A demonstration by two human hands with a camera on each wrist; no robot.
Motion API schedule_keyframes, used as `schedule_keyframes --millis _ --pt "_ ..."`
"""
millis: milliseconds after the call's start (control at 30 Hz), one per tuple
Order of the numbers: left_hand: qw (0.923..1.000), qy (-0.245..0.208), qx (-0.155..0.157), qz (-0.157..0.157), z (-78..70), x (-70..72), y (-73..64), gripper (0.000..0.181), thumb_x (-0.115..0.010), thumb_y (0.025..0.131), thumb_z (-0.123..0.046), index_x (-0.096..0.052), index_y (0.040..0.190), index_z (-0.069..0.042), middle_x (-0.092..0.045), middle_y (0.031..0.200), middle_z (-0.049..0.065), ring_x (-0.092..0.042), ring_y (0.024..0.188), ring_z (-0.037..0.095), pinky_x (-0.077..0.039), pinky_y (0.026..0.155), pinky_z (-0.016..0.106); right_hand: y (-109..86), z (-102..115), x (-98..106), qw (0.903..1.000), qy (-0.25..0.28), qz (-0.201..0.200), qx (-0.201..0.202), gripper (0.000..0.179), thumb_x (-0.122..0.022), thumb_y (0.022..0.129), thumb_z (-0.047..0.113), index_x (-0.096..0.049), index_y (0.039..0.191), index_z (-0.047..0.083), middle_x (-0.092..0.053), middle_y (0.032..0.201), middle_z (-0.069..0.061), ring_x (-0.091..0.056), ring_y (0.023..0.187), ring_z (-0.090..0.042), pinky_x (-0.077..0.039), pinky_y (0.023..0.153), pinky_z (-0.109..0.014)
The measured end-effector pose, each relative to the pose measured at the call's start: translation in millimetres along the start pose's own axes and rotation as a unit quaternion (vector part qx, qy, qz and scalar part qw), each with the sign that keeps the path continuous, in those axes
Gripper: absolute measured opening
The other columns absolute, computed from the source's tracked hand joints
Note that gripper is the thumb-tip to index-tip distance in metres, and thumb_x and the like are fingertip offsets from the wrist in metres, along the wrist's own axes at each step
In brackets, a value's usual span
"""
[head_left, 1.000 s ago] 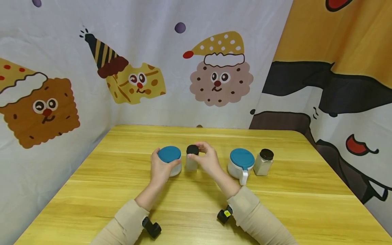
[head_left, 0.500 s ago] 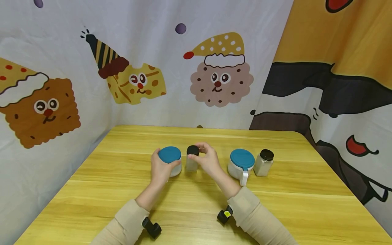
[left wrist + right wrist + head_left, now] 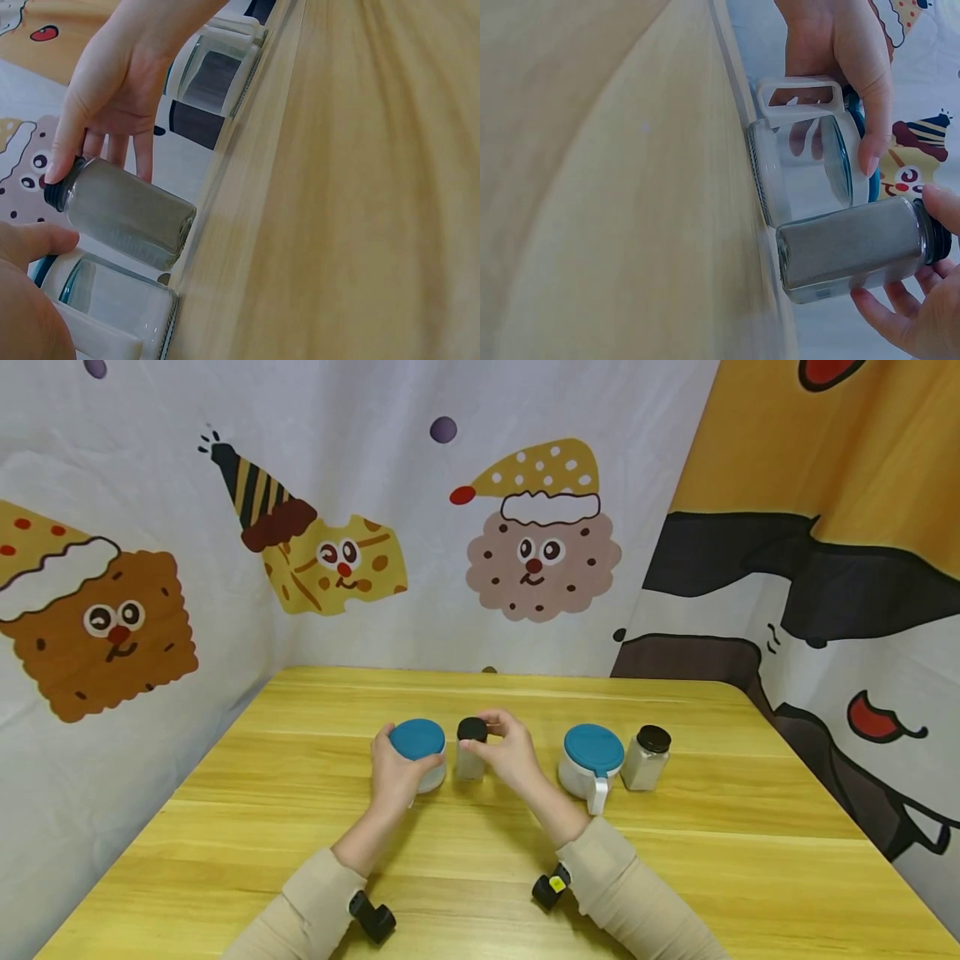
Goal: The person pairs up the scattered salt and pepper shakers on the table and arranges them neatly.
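Observation:
A clear glass seasoning pot [image 3: 417,739] with a blue lid and white handle stands on the table, left of centre. My left hand [image 3: 396,768] grips it around the lid's edge, thumb on the near right side. Just to its right is a squarish glass spice jar [image 3: 470,763], black-capped, with grey contents visible in the right wrist view. My right hand [image 3: 513,752] pinches that jar at its cap between thumb and fingers. From the left wrist camera, the spice jar [image 3: 127,210] appears upright beside the pot [image 3: 112,289], whose lid is partly hidden by my left hand.
Right of my right hand stand a second blue-lidded pot [image 3: 592,750], its white handle facing me, and another black-capped jar [image 3: 646,762] with pale contents. The wooden table [image 3: 465,877] ends at a cartoon-printed curtain [image 3: 420,643] behind.

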State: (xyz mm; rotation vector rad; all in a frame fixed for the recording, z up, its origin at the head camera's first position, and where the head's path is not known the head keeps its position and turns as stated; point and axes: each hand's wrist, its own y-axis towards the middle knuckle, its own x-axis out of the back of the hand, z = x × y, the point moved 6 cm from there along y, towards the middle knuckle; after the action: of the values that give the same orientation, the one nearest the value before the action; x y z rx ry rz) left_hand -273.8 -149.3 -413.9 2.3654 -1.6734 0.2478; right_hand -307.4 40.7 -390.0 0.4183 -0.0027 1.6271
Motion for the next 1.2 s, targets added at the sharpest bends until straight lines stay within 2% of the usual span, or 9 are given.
schedule_keyframes --millis 433,1200 --pt "0.9999 0.009 0.003 0.006 0.2 -0.3 0.5 0.099 -0.084 0.072 -0.019 -0.022 0.147 -0.001 -0.028 0.141 0.022 -0.035 0.126 0.043 -0.034 0.099 0.06 -0.3 -2.3 -0.2 0.9999 -0.007 0.002 -0.008 0.04 -0.082 0.077 0.013 -0.063 0.112 0.006 -0.061 0.113 -0.009 -0.055 0.108 -0.03 -0.052 0.079 -0.039" --pt "0.9998 0.019 0.004 0.011 -2.6 -0.2 0.7 0.099 -0.084 0.071 -0.017 -0.022 0.147 0.001 -0.029 0.139 0.025 -0.036 0.124 0.045 -0.034 0.098 0.06 0.4 -4.2 -2.5 0.9995 -0.011 0.017 -0.025 0.042 -0.082 0.077 0.015 -0.062 0.114 0.008 -0.061 0.113 -0.008 -0.056 0.107 -0.028 -0.053 0.077 -0.037"
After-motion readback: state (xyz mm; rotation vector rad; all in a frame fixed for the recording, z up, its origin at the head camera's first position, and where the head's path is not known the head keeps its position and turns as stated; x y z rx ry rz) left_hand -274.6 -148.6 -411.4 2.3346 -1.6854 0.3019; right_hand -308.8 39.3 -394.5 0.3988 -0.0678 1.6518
